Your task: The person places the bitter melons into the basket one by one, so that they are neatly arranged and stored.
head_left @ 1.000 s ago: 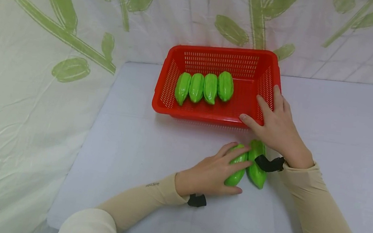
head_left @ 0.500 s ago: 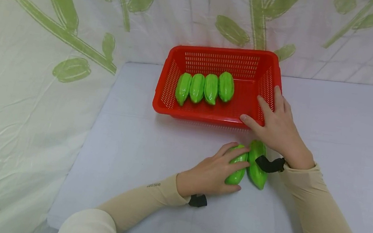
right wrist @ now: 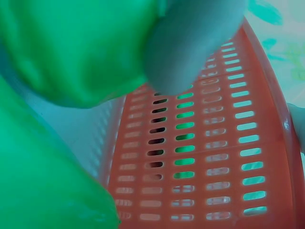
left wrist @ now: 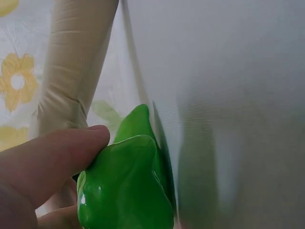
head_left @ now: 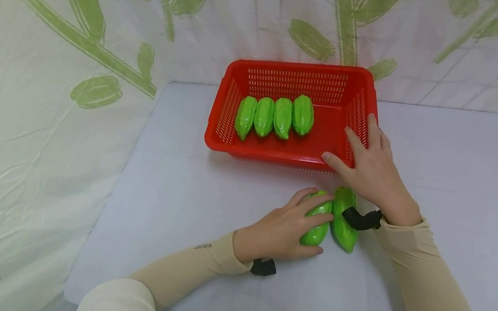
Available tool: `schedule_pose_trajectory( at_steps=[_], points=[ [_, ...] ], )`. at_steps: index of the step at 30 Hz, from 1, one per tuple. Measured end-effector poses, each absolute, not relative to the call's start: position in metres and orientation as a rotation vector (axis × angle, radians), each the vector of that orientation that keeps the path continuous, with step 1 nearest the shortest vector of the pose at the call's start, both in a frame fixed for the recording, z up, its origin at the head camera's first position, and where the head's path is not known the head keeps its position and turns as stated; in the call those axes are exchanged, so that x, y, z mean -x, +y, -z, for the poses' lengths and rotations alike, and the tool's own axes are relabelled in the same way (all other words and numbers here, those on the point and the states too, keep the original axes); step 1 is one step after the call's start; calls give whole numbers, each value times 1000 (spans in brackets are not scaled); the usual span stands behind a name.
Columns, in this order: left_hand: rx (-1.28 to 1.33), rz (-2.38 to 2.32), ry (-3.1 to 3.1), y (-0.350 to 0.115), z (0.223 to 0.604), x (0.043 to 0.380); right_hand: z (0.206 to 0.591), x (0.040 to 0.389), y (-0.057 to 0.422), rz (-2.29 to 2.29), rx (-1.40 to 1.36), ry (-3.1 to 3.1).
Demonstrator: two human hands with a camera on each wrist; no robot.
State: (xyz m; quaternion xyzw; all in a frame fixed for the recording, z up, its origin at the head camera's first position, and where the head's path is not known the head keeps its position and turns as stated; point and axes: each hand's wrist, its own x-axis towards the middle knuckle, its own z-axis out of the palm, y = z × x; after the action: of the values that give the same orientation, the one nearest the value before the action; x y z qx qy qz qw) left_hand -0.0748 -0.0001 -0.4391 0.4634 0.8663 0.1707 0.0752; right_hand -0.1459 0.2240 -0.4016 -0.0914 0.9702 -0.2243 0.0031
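Note:
In the head view, my left hand grips a glossy green star fruit on the table, its fingers across the top. The left wrist view shows the thumb against the fruit's lobed end. Just right of it lies a second star fruit, partly behind the black wrist strap. My right hand rests spread over the front right corner of a red basket, with thumb and index finger over the inside. Several star fruits stand side by side in the basket's left and middle part.
A white cloth covers the table. Behind the basket and along the left hangs a leaf-patterned curtain. The basket's slotted wall fills much of the right wrist view.

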Motion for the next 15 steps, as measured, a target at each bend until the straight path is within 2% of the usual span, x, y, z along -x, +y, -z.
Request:
schedule_pose_trajectory(
  at_steps=[15],
  points=[
    [-1472,-550,2659,-8,413,72,403,146,224,697,291,3052]
  ],
)
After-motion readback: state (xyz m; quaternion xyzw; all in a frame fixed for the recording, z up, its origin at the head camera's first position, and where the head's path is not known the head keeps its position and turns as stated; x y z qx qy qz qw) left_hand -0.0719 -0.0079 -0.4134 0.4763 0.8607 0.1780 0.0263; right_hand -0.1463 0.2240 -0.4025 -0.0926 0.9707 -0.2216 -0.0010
